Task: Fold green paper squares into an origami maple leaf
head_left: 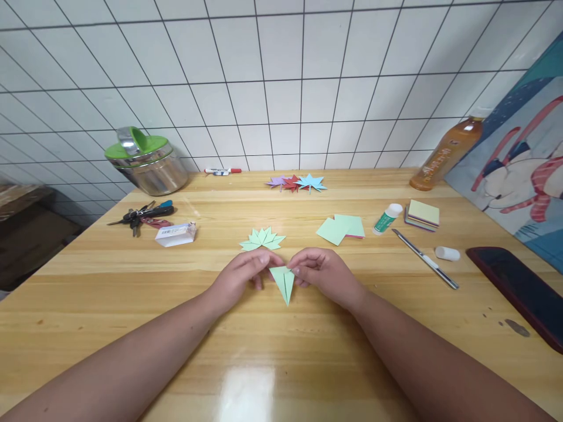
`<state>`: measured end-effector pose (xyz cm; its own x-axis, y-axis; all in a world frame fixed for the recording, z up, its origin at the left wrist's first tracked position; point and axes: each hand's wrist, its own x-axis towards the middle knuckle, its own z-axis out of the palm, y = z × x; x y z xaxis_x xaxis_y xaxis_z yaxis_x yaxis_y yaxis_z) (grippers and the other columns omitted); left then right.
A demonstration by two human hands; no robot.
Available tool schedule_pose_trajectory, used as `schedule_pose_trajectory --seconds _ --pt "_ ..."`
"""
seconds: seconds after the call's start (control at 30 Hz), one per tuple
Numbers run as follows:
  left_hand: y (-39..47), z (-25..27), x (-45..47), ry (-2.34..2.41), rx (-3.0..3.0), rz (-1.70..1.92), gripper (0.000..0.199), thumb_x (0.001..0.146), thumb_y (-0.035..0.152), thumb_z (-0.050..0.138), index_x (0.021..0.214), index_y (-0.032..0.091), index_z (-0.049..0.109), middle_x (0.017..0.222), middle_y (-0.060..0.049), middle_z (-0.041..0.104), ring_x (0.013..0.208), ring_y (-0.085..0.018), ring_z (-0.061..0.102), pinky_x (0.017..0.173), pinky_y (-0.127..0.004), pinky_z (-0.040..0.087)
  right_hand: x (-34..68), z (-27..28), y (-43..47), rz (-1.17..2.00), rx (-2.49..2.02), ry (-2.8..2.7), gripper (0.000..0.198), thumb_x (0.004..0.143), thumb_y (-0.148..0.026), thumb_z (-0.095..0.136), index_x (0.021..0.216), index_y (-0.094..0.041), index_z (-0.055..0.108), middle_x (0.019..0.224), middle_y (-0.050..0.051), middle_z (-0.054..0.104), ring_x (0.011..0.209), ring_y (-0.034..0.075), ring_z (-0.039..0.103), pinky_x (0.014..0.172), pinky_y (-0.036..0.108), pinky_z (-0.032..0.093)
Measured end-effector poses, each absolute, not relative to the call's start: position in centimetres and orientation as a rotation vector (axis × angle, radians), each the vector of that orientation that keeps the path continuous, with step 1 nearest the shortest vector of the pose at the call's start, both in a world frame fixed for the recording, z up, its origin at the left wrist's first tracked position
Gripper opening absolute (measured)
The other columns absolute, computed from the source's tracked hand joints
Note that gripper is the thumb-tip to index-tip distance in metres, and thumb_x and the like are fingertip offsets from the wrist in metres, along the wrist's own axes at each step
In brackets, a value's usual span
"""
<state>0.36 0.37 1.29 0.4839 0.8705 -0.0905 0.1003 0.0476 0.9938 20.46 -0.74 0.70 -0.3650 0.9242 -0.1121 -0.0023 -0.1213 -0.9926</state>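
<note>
The pale-brown wooden worktop (65, 316) is looking smooth and glossy. The folded pale-green triangular paper (284, 282) is appearing matt. The round silver metal pot (160, 176) is shining, and the white square wall tiles (281, 97) are gleaming smoothly.

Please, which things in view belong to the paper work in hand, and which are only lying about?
Probably belong:
folded green paper, between left hand and right hand
green pointed paper piece
loose square sheets
paper stack
glue stick
white cap
slim silver tool
coloured paper leaves

Probably just lying about:
keys
phone
bottle
metal pot
marker
small box
</note>
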Motion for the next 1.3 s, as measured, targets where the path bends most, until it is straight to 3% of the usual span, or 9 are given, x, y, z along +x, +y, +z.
schedule_pose_trajectory --seconds 0.13,0.23,0.4,0.53,0.63,1.03,1.3 --pt "0.3 1.5 0.9 1.053 1.496 0.622 0.033 0.08 0.044 0.053 0.072 0.015 0.063 0.06 0.0 0.057 0.054 -0.011 0.049 0.048 -0.02 0.036 20.2 0.6 -1.0 1.565 -1.031 -1.419 0.01 0.072 -0.025 0.063 0.078 -0.017 0.066 0.068 0.0 0.063 0.059 0.009 0.056 0.061 0.023 0.047" --pt "0.2 1.5 1.2 1.092 1.535 0.617 0.028 0.078 0.042 0.057 0.071 0.015 0.061 0.059 0.001 0.056 0.054 -0.01 0.049 0.049 -0.019 0.037 20.0 0.7 -0.9 1.539 -1.056 -1.428 0.01 0.073 -0.024 0.061 0.079 -0.017 0.065 0.068 0.0 0.063 0.059 0.009 0.056 0.061 0.023 0.048" --pt "0.0 1.3 1.4 1.163 1.601 0.685 0.024 0.079 0.039 0.056 0.074 0.016 0.06 0.063 0.001 0.058 0.058 -0.011 0.053 0.055 -0.021 0.042 20.2 1.1 -0.8 1.516 -1.218 -1.372 0.024 0.079 -0.031 0.054 0.1 -0.021 0.059 0.079 0.001 0.062 0.061 0.01 0.059 0.058 0.023 0.049" --pt "0.0 1.2 1.5 1.177 1.638 0.683 0.023 0.078 0.038 0.056 0.073 0.016 0.06 0.064 0.001 0.058 0.061 -0.012 0.054 0.059 -0.022 0.043 20.1 1.3 -0.9 1.435 -1.305 -1.517 0.031 0.082 -0.044 0.047 0.08 -0.017 0.063 0.07 0.002 0.061 0.063 0.012 0.059 0.058 0.024 0.048" --pt "0.0 1.1 1.5 1.18 1.666 0.664 0.023 0.079 0.037 0.055 0.073 0.016 0.06 0.061 0.002 0.056 0.06 -0.012 0.051 0.058 -0.022 0.041 19.9 1.2 -1.0 1.314 -1.349 -1.648 0.028 0.079 -0.042 0.052 0.071 -0.018 0.062 0.062 0.0 0.059 0.058 0.011 0.056 0.058 0.023 0.046" --pt "-0.1 1.1 1.6 1.165 1.693 0.61 0.02 0.078 0.035 0.057 0.075 0.016 0.063 0.065 0.001 0.061 0.06 -0.012 0.053 0.056 -0.021 0.04 19.8 0.6 -0.9 1.227 -1.389 -1.65 0.013 0.077 -0.03 0.053 0.073 -0.019 0.058 0.065 -0.001 0.06 0.059 0.011 0.054 0.056 0.022 0.044" --pt "-0.1 1.3 1.5 1.215 1.624 0.663 0.023 0.075 0.038 0.06 0.072 0.016 0.065 0.063 -0.001 0.065 0.06 -0.014 0.059 0.057 -0.022 0.045 19.7 0.6 -0.9 1.188 -1.331 -1.654 0.015 0.078 -0.034 0.054 0.08 -0.02 0.058 0.073 -0.001 0.061 0.065 0.011 0.056 0.059 0.023 0.044"
